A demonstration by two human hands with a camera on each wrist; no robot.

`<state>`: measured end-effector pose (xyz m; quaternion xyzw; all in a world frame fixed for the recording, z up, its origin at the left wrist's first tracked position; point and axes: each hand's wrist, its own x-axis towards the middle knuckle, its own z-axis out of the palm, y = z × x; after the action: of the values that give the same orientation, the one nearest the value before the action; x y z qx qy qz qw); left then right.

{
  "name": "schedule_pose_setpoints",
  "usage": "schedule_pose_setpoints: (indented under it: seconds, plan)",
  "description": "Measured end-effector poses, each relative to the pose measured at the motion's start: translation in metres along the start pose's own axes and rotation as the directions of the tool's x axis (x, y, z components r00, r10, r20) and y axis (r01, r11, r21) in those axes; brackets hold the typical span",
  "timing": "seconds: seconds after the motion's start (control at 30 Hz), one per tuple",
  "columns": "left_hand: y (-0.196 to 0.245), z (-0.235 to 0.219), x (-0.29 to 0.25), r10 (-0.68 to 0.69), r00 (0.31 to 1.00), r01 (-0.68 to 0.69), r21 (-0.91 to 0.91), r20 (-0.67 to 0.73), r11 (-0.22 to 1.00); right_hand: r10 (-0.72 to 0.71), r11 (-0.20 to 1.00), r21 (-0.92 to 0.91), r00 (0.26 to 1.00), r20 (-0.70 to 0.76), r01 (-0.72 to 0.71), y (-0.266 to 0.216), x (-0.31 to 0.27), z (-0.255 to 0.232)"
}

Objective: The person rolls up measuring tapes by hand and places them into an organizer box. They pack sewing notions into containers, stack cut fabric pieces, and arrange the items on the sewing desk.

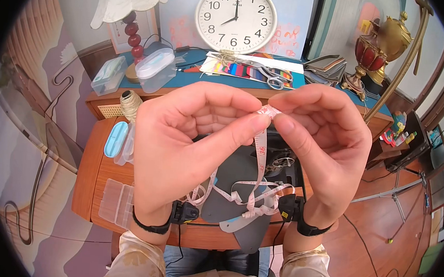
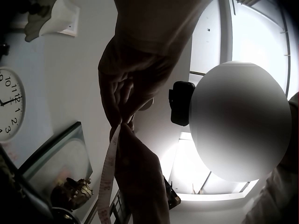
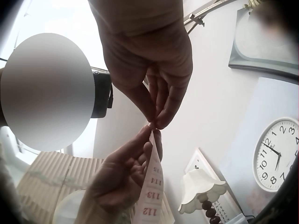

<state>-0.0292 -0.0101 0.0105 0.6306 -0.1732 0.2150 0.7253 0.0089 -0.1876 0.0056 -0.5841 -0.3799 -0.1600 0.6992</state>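
A white tape measure [image 1: 261, 154] with red numerals is held up in front of me, pinched at one end by both hands. My left hand [image 1: 181, 130] pinches it between thumb and index finger, its other fingers curled inward. Fingertip to fingertip with it, my right hand [image 1: 330, 141] pinches the same end. From there the strip hangs down and lies in loose loops over dark grey sheets on the desk. In the right wrist view the tape measure [image 3: 150, 196] shows numbers around 112 to 115.
On the blue-topped shelf stand a clock [image 1: 236, 19], scissors [image 1: 267, 74], a clear lidded box [image 1: 156, 68] and a red-beaded lamp [image 1: 132, 34]. A thread cone [image 1: 130, 105], a blue case [image 1: 116, 139] and a clear plastic box [image 1: 116, 201] sit at the desk's left side.
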Motion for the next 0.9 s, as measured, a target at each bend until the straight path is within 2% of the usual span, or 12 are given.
schedule_pose_setpoints:
  seconds: [0.1, 0.3, 0.4, 0.47, 0.67, 0.9]
  plan:
    - [-0.0009, 0.0, 0.0006, 0.016, 1.0, -0.016, -0.018, 0.022, 1.0, -0.015, 1.0, 0.014, 1.0, -0.007, 0.015, 0.0012, -0.0001, 0.0005]
    - [-0.0028, 0.0038, -0.0003, 0.057, 0.998, -0.058, -0.04, -0.027, 0.998, 0.012, 0.999, 0.033, 1.0, -0.016, -0.012, -0.0009, 0.0016, 0.0022]
    - [-0.0042, 0.0035, 0.0002, 0.125, 0.992, -0.124, 0.019, -0.028, 0.992, 0.091, 0.995, -0.025, 0.995, -0.027, -0.092, -0.0033, 0.0013, 0.0001]
    - [-0.0042, 0.0022, 0.0004, 0.131, 0.991, -0.131, 0.062, -0.002, 0.989, 0.073, 0.997, -0.018, 0.997, -0.039, -0.074, -0.0017, 0.0012, 0.0012]
    - [-0.0014, 0.001, -0.0015, 0.029, 1.0, -0.029, -0.009, 0.001, 1.0, 0.038, 0.999, -0.034, 0.998, -0.044, -0.04, -0.0007, 0.001, 0.002]
    - [-0.0025, -0.0019, -0.0007, 0.016, 1.0, -0.015, -0.039, 0.023, 0.999, 0.04, 0.999, -0.028, 0.998, -0.039, -0.041, -0.0014, 0.0007, 0.0027]
